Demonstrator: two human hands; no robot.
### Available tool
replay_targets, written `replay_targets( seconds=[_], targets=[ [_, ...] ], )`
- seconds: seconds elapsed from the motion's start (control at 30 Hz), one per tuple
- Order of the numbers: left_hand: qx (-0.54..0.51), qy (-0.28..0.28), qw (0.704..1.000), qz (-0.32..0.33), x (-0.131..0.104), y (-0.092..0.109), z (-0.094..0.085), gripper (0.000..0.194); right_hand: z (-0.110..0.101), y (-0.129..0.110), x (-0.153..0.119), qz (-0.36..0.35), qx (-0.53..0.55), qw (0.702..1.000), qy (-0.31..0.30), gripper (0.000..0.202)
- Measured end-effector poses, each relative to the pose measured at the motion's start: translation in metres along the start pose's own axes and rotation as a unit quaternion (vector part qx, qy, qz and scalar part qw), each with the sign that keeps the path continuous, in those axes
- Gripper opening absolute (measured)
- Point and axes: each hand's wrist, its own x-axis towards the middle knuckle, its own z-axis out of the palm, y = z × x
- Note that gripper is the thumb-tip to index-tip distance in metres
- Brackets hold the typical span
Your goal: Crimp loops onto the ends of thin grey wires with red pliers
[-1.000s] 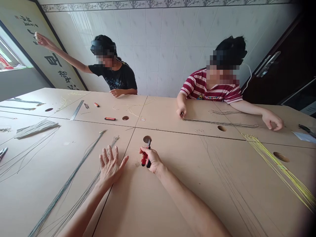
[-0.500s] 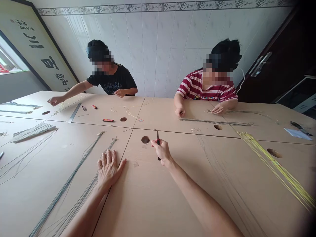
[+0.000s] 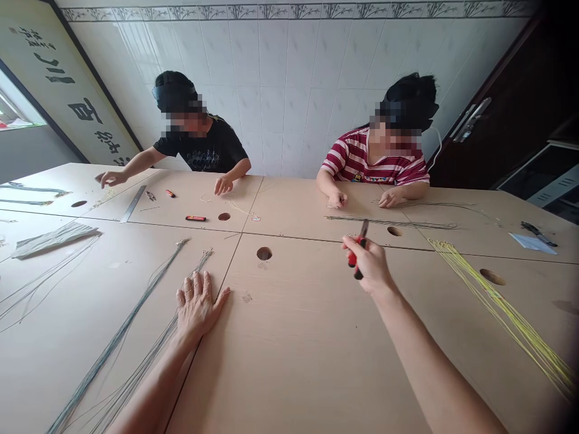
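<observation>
My right hand (image 3: 375, 266) is closed around pliers (image 3: 352, 259) with red and black handles. Their dark metal tip points away from me, over the right half of the table. Flat on the tabletop, fingers spread, lies my left hand (image 3: 199, 304). It rests beside a thin bundle of grey-green cords (image 3: 156, 340), and its fingers and forearm partly cover that bundle. Left of it runs a thicker blue-grey cord bundle (image 3: 122, 328) with small metal ends at its top. My right forearm hides part of the table.
Two co-workers sit opposite, one in a black shirt (image 3: 212, 144), one in a striped shirt (image 3: 380, 158). Yellow cords (image 3: 493, 301) lie at right, dark cords (image 3: 389, 222) by the striped shirt. A steel ruler (image 3: 133, 204), red-and-black cutter (image 3: 196, 218) and round table holes (image 3: 265, 253) lie ahead.
My right hand has moved right with the pliers, which now show both handles. My left hand stays put. The co-worker in black has shifted both hands; the view has turned slightly right.
</observation>
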Motion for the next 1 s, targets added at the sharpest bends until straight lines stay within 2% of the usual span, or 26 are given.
replay_targets(
  seconds=[0.27,0.53,0.7,0.8,1.0],
  targets=[
    [-0.001,0.010,1.000,0.004,0.001,-0.001,0.000,0.085,-0.062,-0.062,-0.014,-0.070,0.049,0.994,0.066,0.038],
    [-0.018,0.008,1.000,0.002,0.002,0.000,0.000,0.084,-0.099,-0.101,-0.031,-0.114,0.077,0.981,0.136,0.044],
    [-0.008,0.005,1.000,-0.002,0.001,0.001,-0.001,0.084,-0.115,-0.111,-0.037,-0.126,0.063,0.978,0.151,0.043],
    [-0.004,0.017,1.000,-0.002,0.001,0.001,0.002,0.083,-0.118,-0.109,-0.038,-0.121,0.040,0.983,0.136,0.041],
    [0.001,0.109,0.994,0.022,-0.003,0.003,0.005,0.073,-0.115,-0.090,-0.034,-0.099,-0.028,0.992,0.077,0.036]
  ],
)
